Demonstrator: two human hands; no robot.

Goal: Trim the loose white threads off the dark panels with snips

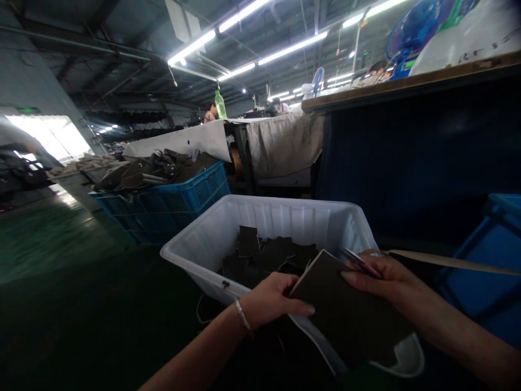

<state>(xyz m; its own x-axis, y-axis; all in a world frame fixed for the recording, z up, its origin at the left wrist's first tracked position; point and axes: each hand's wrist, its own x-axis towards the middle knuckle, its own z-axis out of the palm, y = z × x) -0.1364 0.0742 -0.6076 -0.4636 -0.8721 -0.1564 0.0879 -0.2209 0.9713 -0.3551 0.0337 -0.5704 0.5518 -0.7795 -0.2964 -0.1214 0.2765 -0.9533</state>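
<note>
A dark olive fabric piece [350, 309] with white edges is held in front of me, above the near right rim of a white plastic tub [195, 239]. My left hand [271, 304], with a bracelet at the wrist, pinches its left edge, thumb on top. At the upper right edge, my right hand [386, 282] grips the same piece with its thumb. Between the fingers of that hand also sits a slim tool [362, 265] with a metal tip and a purplish handle; its exact kind is unclear. More dark cut pieces [268, 254] lie inside the tub.
Behind the tub on the left stands a blue crate [187, 198] heaped with dark material. A worktable [407, 81] with a dark blue side rises on the right. A blue container [488, 260] and a tan strap [448, 260] are near my right arm. People sit farther back.
</note>
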